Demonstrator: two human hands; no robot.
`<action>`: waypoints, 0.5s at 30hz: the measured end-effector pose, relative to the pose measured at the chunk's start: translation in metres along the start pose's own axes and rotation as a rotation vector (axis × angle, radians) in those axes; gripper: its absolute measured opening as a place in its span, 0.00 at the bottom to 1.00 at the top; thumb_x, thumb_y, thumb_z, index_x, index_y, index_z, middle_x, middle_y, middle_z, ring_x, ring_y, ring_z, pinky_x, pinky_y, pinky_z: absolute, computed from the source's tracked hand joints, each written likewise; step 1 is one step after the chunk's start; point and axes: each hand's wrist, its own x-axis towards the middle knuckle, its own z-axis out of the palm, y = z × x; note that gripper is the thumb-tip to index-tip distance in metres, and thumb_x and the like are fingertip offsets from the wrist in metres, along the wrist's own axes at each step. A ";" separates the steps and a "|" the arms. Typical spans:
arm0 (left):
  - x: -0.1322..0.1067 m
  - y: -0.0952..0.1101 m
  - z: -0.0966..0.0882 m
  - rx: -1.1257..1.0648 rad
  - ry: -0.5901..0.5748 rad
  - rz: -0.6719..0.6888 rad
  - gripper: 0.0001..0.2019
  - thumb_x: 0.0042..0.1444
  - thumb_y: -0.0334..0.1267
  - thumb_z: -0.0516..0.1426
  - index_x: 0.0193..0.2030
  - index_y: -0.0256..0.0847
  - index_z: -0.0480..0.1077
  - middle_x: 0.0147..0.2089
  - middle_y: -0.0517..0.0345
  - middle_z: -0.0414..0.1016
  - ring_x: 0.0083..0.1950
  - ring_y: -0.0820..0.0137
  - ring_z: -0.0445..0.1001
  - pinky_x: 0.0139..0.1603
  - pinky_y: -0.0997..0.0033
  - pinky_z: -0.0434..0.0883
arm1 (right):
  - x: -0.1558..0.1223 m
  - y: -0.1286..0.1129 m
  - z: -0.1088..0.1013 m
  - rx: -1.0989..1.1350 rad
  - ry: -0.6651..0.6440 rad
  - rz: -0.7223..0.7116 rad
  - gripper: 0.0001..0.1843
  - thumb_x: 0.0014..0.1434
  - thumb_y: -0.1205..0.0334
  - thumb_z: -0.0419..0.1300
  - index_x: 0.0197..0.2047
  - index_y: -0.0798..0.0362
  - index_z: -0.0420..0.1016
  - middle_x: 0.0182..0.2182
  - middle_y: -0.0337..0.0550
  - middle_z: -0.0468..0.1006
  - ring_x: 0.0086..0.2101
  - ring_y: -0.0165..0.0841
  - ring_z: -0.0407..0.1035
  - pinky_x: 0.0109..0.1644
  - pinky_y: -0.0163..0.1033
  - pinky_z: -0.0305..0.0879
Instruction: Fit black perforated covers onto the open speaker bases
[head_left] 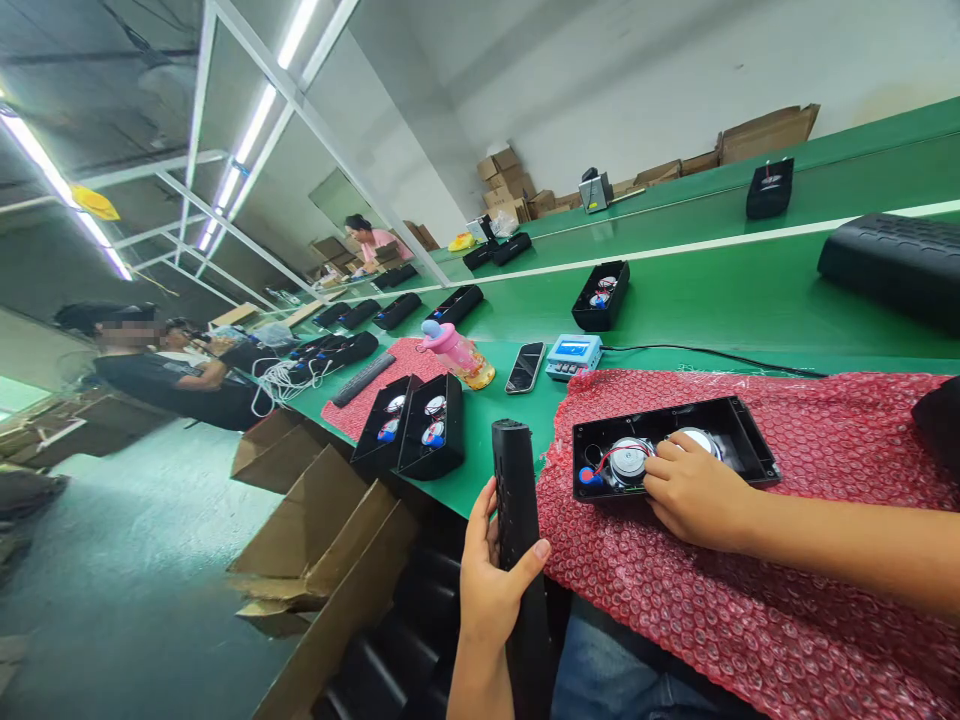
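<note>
My left hand (491, 575) is wrapped around a long black speaker casing (516, 500), held upright at the table's front edge. An open black speaker housing (739, 430) lies on red bubble wrap (645, 580). Inside it are two round silver speaker drivers (628, 460), red wires and a blue round part (590, 477). My right hand (694, 490) is closed over the housing's near wall, its curled fingers reaching in beside the right driver. The thumb is hidden. To the left, two more open speaker housings (431, 425) stand side by side with similar parts inside.
Behind the bubble wrap sit a light-blue device (574, 355) with a cable, a phone (525, 367) and a pink-lidded bottle (461, 355). More housings (601, 295) rest on the green bench (697, 310). Cardboard boxes (300, 520) stand below left. People (165, 365) sit farther along.
</note>
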 end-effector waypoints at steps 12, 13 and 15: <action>0.004 -0.007 0.000 -0.072 -0.028 -0.037 0.46 0.37 0.50 0.67 0.62 0.45 0.53 0.60 0.46 0.61 0.60 0.51 0.63 0.61 0.50 0.61 | -0.001 0.001 0.001 -0.005 0.021 -0.008 0.05 0.54 0.67 0.59 0.27 0.54 0.71 0.27 0.43 0.70 0.32 0.38 0.60 0.39 0.44 0.48; 0.004 -0.007 0.000 -0.075 -0.028 -0.038 0.46 0.37 0.50 0.67 0.62 0.44 0.54 0.59 0.46 0.61 0.60 0.51 0.63 0.61 0.50 0.61 | -0.001 0.001 0.000 -0.006 0.023 -0.009 0.05 0.54 0.67 0.59 0.27 0.54 0.71 0.27 0.43 0.70 0.32 0.38 0.60 0.39 0.44 0.48; 0.004 -0.008 0.000 -0.089 -0.030 -0.037 0.45 0.37 0.50 0.67 0.62 0.44 0.54 0.58 0.46 0.62 0.60 0.52 0.63 0.61 0.52 0.62 | 0.000 0.001 0.000 -0.005 0.025 -0.010 0.05 0.54 0.67 0.59 0.27 0.54 0.71 0.27 0.43 0.70 0.32 0.38 0.60 0.39 0.44 0.48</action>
